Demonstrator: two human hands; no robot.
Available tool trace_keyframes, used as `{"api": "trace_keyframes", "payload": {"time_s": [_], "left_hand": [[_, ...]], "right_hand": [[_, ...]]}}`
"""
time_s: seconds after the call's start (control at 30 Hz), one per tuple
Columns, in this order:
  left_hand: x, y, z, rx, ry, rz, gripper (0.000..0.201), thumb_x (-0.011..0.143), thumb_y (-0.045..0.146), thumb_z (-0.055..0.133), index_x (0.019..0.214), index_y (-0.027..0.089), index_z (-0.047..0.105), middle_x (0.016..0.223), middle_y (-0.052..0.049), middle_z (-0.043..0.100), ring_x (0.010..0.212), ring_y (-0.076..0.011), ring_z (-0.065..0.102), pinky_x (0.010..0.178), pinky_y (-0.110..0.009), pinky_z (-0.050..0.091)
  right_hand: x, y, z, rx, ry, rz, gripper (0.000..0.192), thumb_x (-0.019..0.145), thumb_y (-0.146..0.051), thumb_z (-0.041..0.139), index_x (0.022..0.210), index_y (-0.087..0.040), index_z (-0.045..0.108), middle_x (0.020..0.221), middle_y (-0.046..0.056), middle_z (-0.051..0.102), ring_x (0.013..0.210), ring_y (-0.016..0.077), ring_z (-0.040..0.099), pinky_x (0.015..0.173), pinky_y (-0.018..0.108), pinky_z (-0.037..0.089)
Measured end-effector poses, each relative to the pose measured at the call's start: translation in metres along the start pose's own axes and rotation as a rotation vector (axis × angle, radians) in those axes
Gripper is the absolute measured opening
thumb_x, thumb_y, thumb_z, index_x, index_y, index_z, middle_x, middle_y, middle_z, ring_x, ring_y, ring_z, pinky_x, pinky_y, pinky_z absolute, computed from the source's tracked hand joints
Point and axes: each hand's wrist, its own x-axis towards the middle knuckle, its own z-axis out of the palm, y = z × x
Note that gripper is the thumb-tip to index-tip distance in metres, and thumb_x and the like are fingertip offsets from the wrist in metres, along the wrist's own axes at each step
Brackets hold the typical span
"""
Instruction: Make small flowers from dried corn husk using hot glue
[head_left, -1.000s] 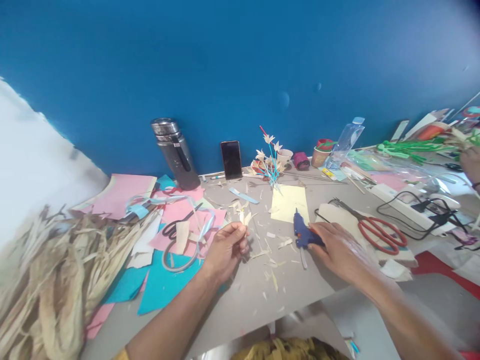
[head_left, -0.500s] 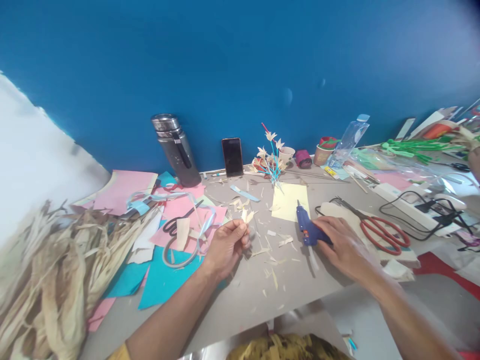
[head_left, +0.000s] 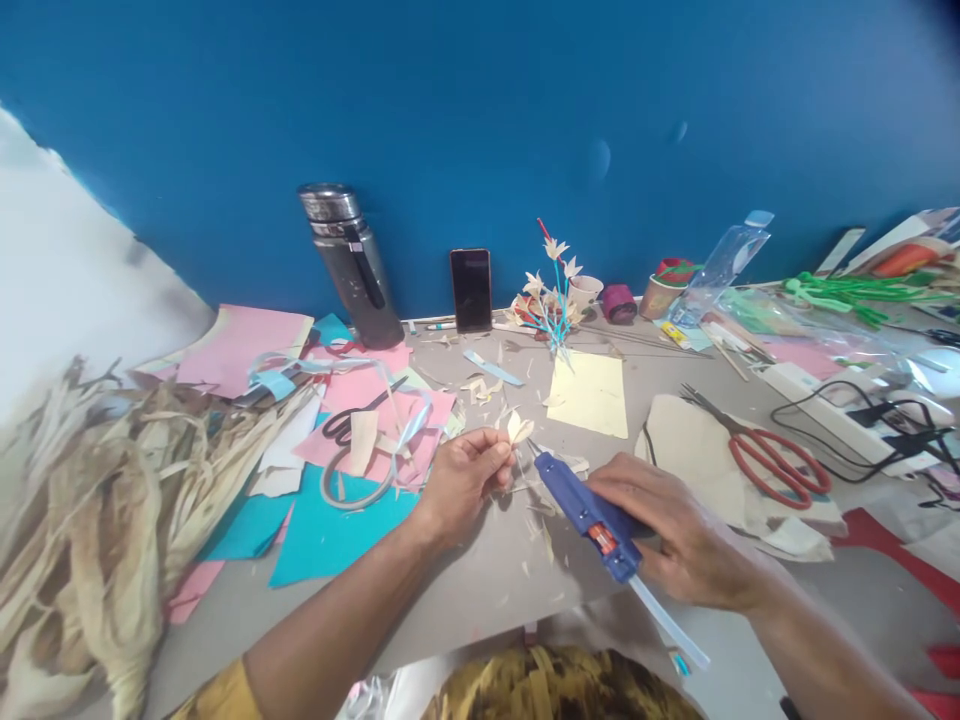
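Note:
Between thumb and fingers, my left hand [head_left: 471, 480] pinches a small cream flower [head_left: 519, 428] that looks made of dried husk. My right hand [head_left: 667, 525] is wrapped around the handle of a blue glue gun [head_left: 581, 500], with a clear glue stick [head_left: 675, 625] poking out of its back end. The gun's nozzle points at the flower's right side, very close to it; whether they touch I cannot tell. Husk scraps lie on the grey table below. Farther back stands a bunch of finished-looking flowers [head_left: 556, 290] on blue stems.
Dried corn husks [head_left: 112, 520] pile up at left, beside pink and teal paper [head_left: 337, 535] and black-handled scissors [head_left: 341, 428]. Along the wall stand a flask [head_left: 356, 270], a phone [head_left: 471, 290] and a plastic bottle [head_left: 724, 265]. Red-handled scissors [head_left: 780, 465] and a power strip [head_left: 847, 410] lie right.
My right hand has lifted the glue gun from the table and brought it left, its nozzle now by the flower. My left hand keeps its pinch on the flower.

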Motion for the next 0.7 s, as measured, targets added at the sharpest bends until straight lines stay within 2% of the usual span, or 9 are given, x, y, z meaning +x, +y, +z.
{"api": "trace_keyframes", "payload": {"time_s": [0.2,0.43,0.7], "left_hand": [[-0.0005,-0.0027,-0.0005,0.056,-0.026,-0.003,0.025,0.076,0.034,0.078,0.075,0.013,0.065,0.068,0.001,0.058,0.054,-0.0063,0.048,0.053,-0.02,0.039],[-0.001,-0.0038,-0.0001,0.119,-0.039,0.026,0.022,0.078,0.034,0.075,0.075,0.014,0.065,0.068,-0.001,0.059,0.055,-0.0069,0.048,0.053,-0.02,0.038],[-0.0005,-0.0064,-0.0034,0.246,-0.042,0.11,0.014,0.082,0.028,0.07,0.077,0.016,0.066,0.063,0.0,0.057,0.058,-0.0101,0.05,0.055,-0.022,0.042]], "right_hand": [[0.0022,0.0007,-0.0014,0.015,-0.032,-0.002,0.043,0.092,-0.015,0.057,0.134,-0.017,0.052,0.112,0.015,0.064,0.1,0.0268,0.059,0.083,0.04,0.053],[0.0044,-0.0035,-0.0024,-0.031,-0.014,-0.041,0.043,0.089,-0.009,0.054,0.131,-0.016,0.054,0.108,0.015,0.066,0.095,0.0262,0.059,0.081,0.04,0.052],[0.0026,-0.0002,-0.0011,-0.02,0.015,-0.041,0.031,0.098,-0.021,0.051,0.128,-0.016,0.056,0.102,0.013,0.066,0.089,0.0247,0.06,0.077,0.04,0.048]]}}
